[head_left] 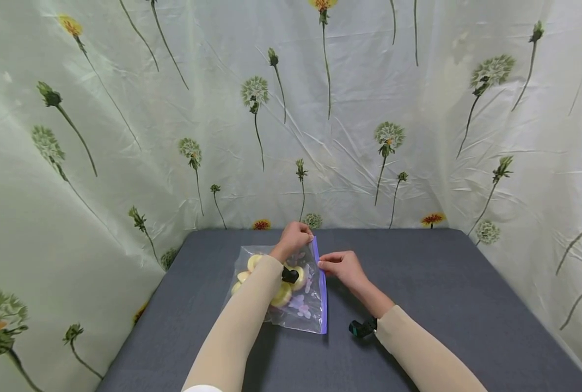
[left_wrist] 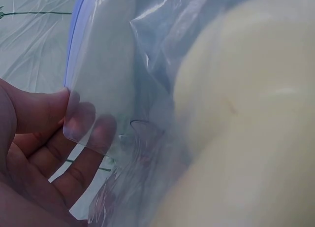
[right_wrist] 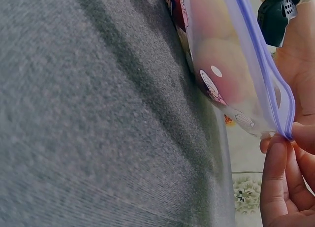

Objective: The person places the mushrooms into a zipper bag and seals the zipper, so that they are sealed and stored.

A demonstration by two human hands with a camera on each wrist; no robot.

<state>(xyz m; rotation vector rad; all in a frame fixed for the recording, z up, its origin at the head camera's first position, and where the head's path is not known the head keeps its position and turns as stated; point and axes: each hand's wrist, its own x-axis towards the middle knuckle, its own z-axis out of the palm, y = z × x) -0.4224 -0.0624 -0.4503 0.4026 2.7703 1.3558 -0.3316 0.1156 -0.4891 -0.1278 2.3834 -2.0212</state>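
A clear zip bag [head_left: 312,321] with a purple zip strip [head_left: 324,305] lies at the middle of the table. Several pale yellow, rounded pieces [head_left: 282,294] fill it, and reddish patches show on them [right_wrist: 221,72] in the right wrist view. My left hand [head_left: 294,239] pinches the far end of the zip edge; its thumb and fingertips hold the corner of the bag in the left wrist view. Just nearer, my right hand [head_left: 344,268] pinches the purple strip between thumb and fingers. Beside that pinch, the strip's two sides bow apart in the right wrist view. My left forearm hides part of the bag.
The dark grey table [head_left: 418,305] spreads out around the bag. A white curtain [head_left: 418,109] printed with dandelions hangs along its back and sides. A small black device [head_left: 291,275] sits on my left wrist, another [head_left: 361,328] on my right.
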